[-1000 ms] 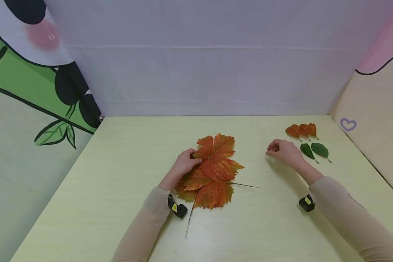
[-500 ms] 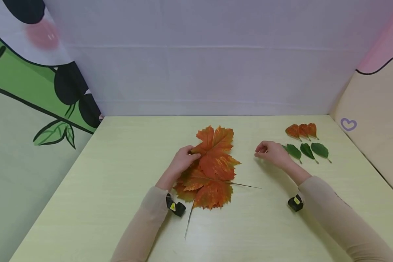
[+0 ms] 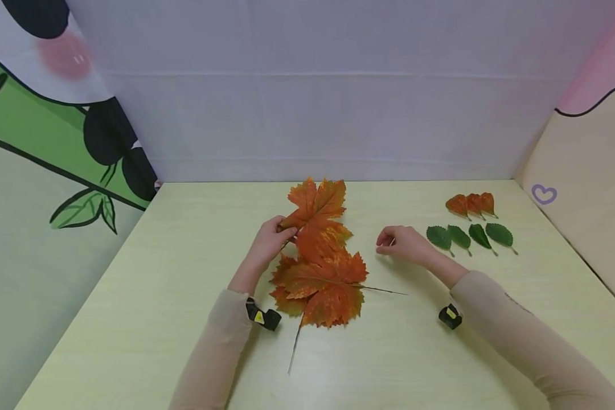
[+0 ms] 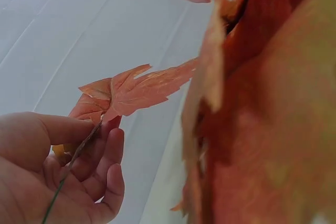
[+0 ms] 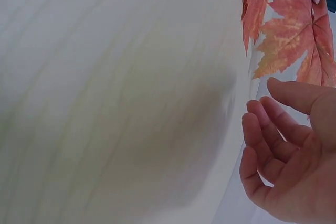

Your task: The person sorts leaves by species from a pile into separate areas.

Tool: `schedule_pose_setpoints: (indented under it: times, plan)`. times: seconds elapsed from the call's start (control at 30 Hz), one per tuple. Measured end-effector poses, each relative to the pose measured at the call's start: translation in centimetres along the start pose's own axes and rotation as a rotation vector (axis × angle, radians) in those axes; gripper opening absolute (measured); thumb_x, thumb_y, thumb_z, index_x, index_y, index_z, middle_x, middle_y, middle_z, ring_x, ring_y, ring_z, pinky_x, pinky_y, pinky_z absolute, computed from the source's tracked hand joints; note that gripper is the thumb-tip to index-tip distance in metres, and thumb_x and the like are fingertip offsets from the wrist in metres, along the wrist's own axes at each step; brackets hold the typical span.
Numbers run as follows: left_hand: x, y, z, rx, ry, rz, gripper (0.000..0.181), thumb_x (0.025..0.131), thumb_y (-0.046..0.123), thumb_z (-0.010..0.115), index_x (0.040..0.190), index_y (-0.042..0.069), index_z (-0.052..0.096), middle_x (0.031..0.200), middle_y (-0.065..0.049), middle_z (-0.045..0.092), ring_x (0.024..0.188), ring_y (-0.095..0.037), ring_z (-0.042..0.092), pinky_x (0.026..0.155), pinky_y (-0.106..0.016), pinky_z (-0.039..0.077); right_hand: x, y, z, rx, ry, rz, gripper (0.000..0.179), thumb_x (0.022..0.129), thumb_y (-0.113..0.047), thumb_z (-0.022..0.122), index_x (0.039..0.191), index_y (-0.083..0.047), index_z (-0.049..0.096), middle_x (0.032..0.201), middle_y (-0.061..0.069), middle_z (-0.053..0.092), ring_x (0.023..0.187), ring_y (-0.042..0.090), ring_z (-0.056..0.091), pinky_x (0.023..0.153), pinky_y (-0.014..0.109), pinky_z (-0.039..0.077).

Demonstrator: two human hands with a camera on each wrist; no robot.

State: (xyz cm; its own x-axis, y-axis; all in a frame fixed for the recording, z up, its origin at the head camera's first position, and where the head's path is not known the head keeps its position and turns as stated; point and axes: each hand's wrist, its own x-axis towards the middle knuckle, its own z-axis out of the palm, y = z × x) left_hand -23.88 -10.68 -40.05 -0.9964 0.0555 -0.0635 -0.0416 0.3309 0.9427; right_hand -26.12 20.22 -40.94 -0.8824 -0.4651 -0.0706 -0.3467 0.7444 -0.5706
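Note:
My left hand (image 3: 268, 239) pinches the base of an orange maple leaf (image 3: 318, 213) between thumb and fingers. In the left wrist view, its thin stem (image 4: 76, 156) runs down across the palm. The held leaf is lifted and partly overlaps a pile of maple leaves (image 3: 333, 290) on the table; how many lie there is hard to tell. To the right of the leaves, my right hand (image 3: 405, 244) hovers above the table with loosely curled fingers. Nothing shows between the fingers (image 5: 257, 124) in the right wrist view.
Several green leaves (image 3: 499, 234) lie in a row at the right of the table (image 3: 184, 319). Behind them sit three small orange leaves (image 3: 474, 204). Two wire stems stick out of the pile, one toward the front and one rightward. A pale backdrop (image 3: 307, 125) stands along the back edge.
The left hand has moved left and away from me, lifting its maple leaf off the pile. The right hand has shifted left, uncovering more green leaves.

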Motion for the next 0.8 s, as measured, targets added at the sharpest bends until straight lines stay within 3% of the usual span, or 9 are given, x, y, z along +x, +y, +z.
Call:
schedule_pose_setpoints:
  times: [0.2,0.37,0.6,0.8]
  plan:
    - [-0.1,0.1,-2.8,-0.043,0.088,0.034,0.026,0.093,0.015,0.05,0.109,-0.005,0.051,0.095,-0.016,0.062,0.081,-0.018,0.059,0.09,-0.046,0.041,1.1,-1.9,0.4,-0.019,-0.034,-0.114,0.017,0.084,-0.02,0.064,0.095,-0.007,0.063,0.084,0.001,0.064,0.072,0.012,0.056,0.065,0.028,0.044]
    - [-0.3,0.1,-5.0,-0.052,0.151,0.03,0.032,0.093,0.02,0.051,0.114,-0.005,0.05,0.092,-0.007,0.062,0.079,-0.01,0.058,0.085,-0.033,0.042,2.0,-3.5,0.3,-0.037,-0.074,-0.188,0.023,0.084,-0.019,0.063,0.101,-0.003,0.062,0.09,0.003,0.064,0.082,0.016,0.058,0.072,0.031,0.046]
    - [-0.3,-0.2,-6.8,-0.089,0.222,0.021,0.036,0.092,0.021,0.051,0.118,-0.005,0.047,0.083,0.007,0.059,0.074,-0.004,0.057,0.083,-0.031,0.041,3.2,-5.1,1.7,-0.096,-0.174,-0.198,0.038,0.084,-0.025,0.064,0.114,-0.004,0.058,0.107,0.007,0.061,0.101,0.024,0.055,0.086,0.037,0.044]
    - [-0.5,-0.7,-7.7,-0.145,0.277,-0.027,0.038,0.093,0.022,0.051,0.121,-0.002,0.044,0.077,0.014,0.059,0.072,-0.004,0.057,0.08,-0.027,0.039,3.6,-6.2,2.6,-0.169,-0.206,-0.209,0.059,0.079,-0.038,0.068,0.123,-0.001,0.052,0.111,0.01,0.06,0.101,0.024,0.056,0.087,0.037,0.044]
